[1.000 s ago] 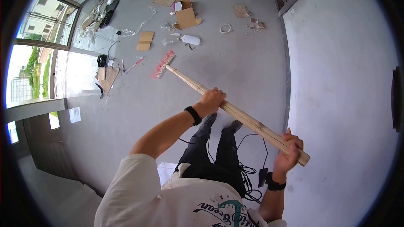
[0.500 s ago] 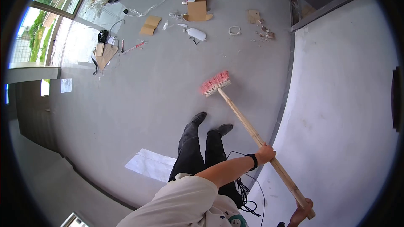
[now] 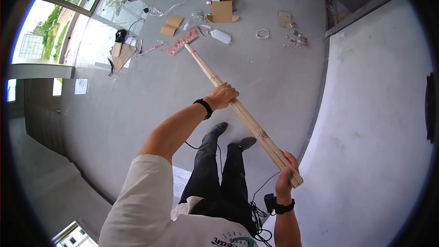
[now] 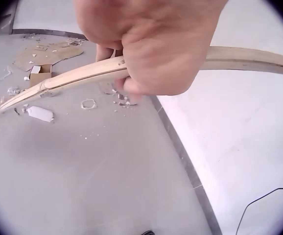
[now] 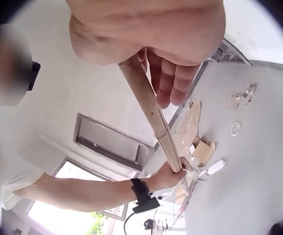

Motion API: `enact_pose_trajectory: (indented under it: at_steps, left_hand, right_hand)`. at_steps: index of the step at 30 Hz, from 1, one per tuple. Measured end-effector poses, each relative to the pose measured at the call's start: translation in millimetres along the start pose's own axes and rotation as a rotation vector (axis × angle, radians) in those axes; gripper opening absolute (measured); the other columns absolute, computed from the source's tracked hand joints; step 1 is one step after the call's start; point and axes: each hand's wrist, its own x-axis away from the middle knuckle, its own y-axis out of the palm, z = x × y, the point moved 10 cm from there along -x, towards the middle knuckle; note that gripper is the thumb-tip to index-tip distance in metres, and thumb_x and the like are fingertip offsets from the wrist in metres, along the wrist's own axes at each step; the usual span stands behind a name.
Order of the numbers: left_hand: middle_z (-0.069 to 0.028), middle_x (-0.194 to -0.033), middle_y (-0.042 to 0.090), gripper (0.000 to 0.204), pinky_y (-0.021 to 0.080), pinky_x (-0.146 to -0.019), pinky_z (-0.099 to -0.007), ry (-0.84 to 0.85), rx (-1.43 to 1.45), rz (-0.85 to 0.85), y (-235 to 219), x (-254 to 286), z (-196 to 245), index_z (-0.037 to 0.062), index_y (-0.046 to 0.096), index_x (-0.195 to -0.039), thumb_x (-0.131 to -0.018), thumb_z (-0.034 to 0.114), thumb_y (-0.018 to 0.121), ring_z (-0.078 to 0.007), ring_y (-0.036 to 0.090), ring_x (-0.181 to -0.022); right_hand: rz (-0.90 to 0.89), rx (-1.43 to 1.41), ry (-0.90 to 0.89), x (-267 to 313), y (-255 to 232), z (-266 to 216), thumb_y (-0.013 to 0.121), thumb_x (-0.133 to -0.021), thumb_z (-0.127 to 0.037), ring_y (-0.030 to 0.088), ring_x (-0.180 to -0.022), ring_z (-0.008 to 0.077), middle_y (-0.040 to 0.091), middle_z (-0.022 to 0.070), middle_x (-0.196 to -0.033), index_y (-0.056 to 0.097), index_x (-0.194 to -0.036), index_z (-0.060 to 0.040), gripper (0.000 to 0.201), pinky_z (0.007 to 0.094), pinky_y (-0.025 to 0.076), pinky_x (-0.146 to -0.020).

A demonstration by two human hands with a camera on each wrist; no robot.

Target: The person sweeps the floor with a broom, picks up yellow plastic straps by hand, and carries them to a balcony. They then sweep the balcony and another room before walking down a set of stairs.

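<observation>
A push broom with a bamboo handle point(image 3: 251, 123) and a pink and white bristle head point(image 3: 184, 41) stretches across the head view. Its bristles are on the grey floor, far out to the left. My left hand point(image 3: 222, 95) grips the handle around its middle; in the left wrist view the fingers of that hand point(image 4: 151, 49) wrap the pole. At the near end of the handle, my right hand point(image 3: 287, 174) holds the pole low by the wall side. The right wrist view shows this hand point(image 5: 151, 29) over the handle, its fingers bent beside the pole.
Litter lies beyond the bristles: a white bottle-like item point(image 3: 221, 36), an open cardboard box point(image 3: 222, 9), a cardboard piece point(image 3: 172, 25), a white ring point(image 3: 262, 34) and rubble point(image 3: 299, 39). A white wall point(image 3: 366, 132) runs along the right. Black cables point(image 3: 258, 217) hang by my legs.
The broom head came back toward my feet half a second ago, and now sits far out to the left among the litter. Both hands moved forward and left with the handle, keeping their grip.
</observation>
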Motion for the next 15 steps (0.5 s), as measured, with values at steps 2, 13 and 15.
enact_pose_trajectory:
  at_steps: [2, 13, 15]
  left_hand:
    - [-0.0049, -0.090, 0.061, 0.017, 0.035, -0.105, -0.0446, 0.014, 0.054, 0.061, -11.4, -4.8, 56.2, 0.0099, 0.059, -0.093, -0.078, 0.003, 0.060, -0.0255, 0.056, -0.098]
    - [-0.0045, -0.087, 0.065, 0.008, 0.045, -0.089, -0.0406, 0.201, 0.223, -0.099, 104.6, -24.3, 311.4, 0.0123, 0.063, -0.090, -0.084, 0.016, 0.060, -0.0231, 0.061, -0.094]
    - [-0.0026, -0.088, 0.066, 0.009, 0.043, -0.091, -0.0419, 0.209, 0.142, -0.187, 135.2, -16.9, 343.1, 0.0136, 0.065, -0.090, -0.084, 0.018, 0.061, -0.0208, 0.061, -0.095]
  right_hand:
    - [-0.104, 0.268, -0.027, 12.8, -55.6, -4.5, 0.064, -0.087, -0.032, 0.058, -0.100, 0.0197, 0.061, 0.0119, -0.111, 0.055, -0.116, 0.0004, 0.044, 0.0332, 0.046, -0.087]
    - [0.218, -0.010, 0.668, 115.3, -333.5, -101.3, 0.058, -0.090, -0.043, 0.064, -0.083, 0.0257, 0.066, 0.0135, -0.087, 0.057, -0.112, 0.0009, 0.049, 0.0395, 0.050, -0.078]
    - [0.145, 0.499, 0.629, 100.4, -319.8, -130.5, 0.052, -0.089, -0.051, 0.063, -0.079, 0.0368, 0.065, 0.0182, -0.079, 0.065, -0.087, -0.0062, 0.047, 0.0428, 0.050, -0.070]
